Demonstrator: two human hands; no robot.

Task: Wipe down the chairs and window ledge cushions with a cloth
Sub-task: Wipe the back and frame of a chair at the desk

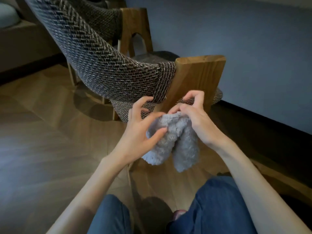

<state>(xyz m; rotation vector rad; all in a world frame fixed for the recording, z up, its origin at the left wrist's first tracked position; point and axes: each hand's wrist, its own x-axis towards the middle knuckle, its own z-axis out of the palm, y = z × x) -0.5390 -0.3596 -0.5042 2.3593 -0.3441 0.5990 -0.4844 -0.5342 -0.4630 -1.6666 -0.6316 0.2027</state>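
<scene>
Above the knees, both hands hold the grey cloth [175,142]. The left hand [141,130] pinches it with the thumb, and the right hand [199,122] has its grip curled around the top fold. The two ends hang down. The woven chair [101,65] lies just ahead, and its wooden post [199,78] is nearer the right hand. No writing can be read.

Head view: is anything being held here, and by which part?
The left hand grips the grey cloth at its bunched upper left side; the right hand pinches its top edge. Two folds hang free below.
</scene>
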